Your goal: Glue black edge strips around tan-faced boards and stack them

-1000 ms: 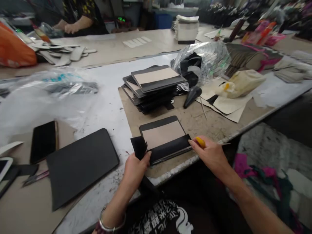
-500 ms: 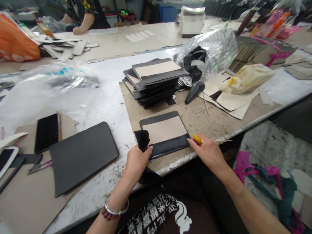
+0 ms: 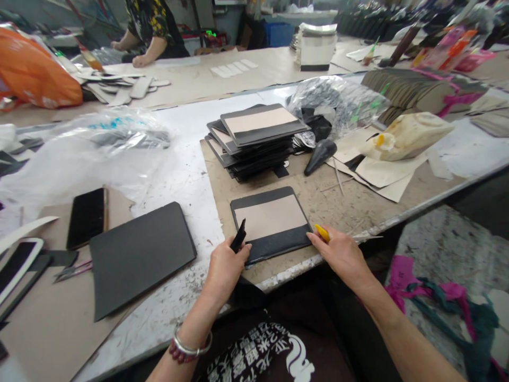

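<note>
A black cover with a tan panel [image 3: 271,218] lies flat on a brown board [image 3: 318,201] at the table's near edge. My left hand [image 3: 225,265] is closed on a small bundle of black strips [image 3: 239,237], held upright at the cover's left corner. My right hand [image 3: 338,253] rests at the cover's right corner, its fingers closed on a yellow-handled tool [image 3: 322,232]. Behind the cover stands a stack of similar covers [image 3: 254,138].
A large black sheet [image 3: 137,257] and a dark phone [image 3: 86,217] lie to the left, with scissors [image 3: 73,270] and a white phone [image 3: 18,265]. Clear plastic bags [image 3: 99,148], a black cone-shaped tool [image 3: 320,155] and a cream bag [image 3: 409,135] surround the board. Another person [image 3: 153,32] works at the far table.
My left hand has turned the black strips from a fanned spread to an edge-on, upright bundle. The right hand has stayed at the cover's right corner.
</note>
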The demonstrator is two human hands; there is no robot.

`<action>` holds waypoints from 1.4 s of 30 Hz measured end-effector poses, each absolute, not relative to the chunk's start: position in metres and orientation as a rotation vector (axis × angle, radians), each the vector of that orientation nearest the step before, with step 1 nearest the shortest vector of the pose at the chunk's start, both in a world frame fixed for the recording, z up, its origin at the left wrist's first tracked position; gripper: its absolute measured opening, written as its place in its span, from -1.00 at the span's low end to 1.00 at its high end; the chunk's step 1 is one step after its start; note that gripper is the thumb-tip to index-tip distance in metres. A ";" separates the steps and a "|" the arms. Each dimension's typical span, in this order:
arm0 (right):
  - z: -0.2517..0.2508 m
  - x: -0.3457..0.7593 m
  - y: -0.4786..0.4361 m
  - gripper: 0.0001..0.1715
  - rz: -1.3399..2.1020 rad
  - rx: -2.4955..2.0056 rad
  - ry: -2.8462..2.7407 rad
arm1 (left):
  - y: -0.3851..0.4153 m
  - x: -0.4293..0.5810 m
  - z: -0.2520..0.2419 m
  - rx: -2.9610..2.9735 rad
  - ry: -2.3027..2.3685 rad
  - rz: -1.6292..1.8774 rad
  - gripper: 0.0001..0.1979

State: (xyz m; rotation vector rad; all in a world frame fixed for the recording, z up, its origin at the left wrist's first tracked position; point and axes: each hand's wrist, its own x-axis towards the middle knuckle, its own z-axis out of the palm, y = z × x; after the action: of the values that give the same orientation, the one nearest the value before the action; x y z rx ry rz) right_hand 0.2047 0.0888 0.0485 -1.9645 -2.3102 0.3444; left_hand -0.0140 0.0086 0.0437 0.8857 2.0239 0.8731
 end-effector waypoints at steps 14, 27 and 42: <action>0.045 0.204 0.088 -0.62 0.287 -1.970 -2.367 | 0.007 -0.019 0.037 0.823 1.939 0.909 -0.87; 0.043 0.205 0.090 -0.61 0.301 -2.011 -2.395 | 0.009 -0.017 0.038 0.794 1.962 0.883 -0.87; 0.046 0.203 0.094 -0.62 0.408 -2.018 -2.395 | 0.010 -0.015 0.042 0.799 1.963 0.871 -0.86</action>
State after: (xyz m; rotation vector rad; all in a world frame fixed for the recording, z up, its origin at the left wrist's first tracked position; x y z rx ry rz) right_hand 0.2034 0.0940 0.0465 -2.0180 -2.3954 0.4075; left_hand -0.0153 0.0096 0.0420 0.7992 1.9630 0.8705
